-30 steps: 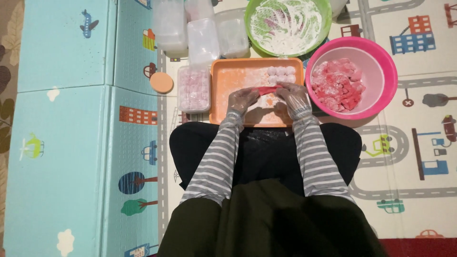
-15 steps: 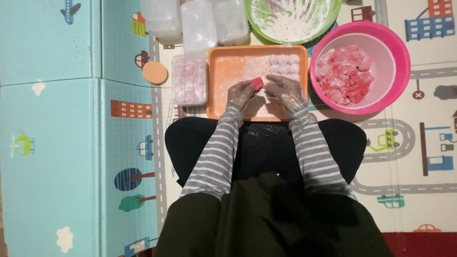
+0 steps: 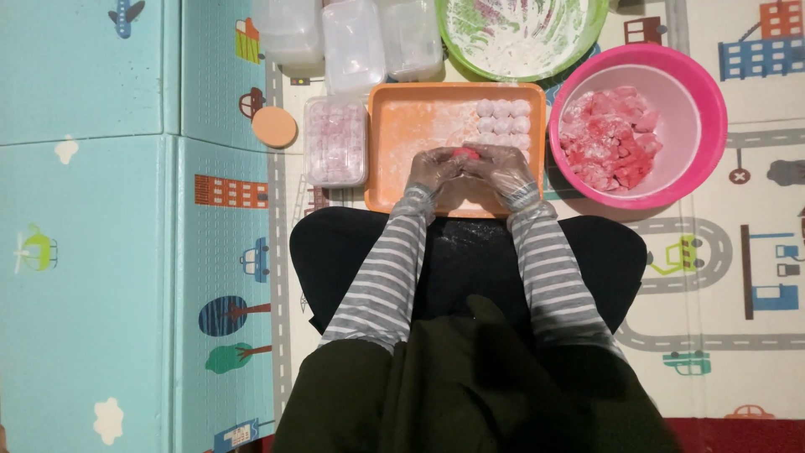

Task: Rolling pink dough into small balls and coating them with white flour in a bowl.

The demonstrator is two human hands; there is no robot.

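My left hand [image 3: 433, 170] and my right hand [image 3: 501, 170], both in thin clear gloves, meet over the near half of an orange floured tray [image 3: 402, 126]. Between their fingertips they pinch a small red-pink piece [image 3: 464, 154]. Several pale round balls [image 3: 501, 120] lie in rows at the tray's far right. A pink bowl [image 3: 704, 126] to the right holds red-pink chunks [image 3: 608, 137] dusted with flour.
A clear lidded box of pale pink balls [image 3: 335, 141] sits left of the tray, with a small peach disc [image 3: 274, 127] beside it. Behind stand clear containers [image 3: 355, 42] and a green floured bowl [image 3: 521, 33]. A black cushion [image 3: 335, 252] lies under my lap on the printed play mat.
The view has shifted slightly, with the tray and bowls sitting higher in frame. Both hands stay together on the red-pink piece over the tray.
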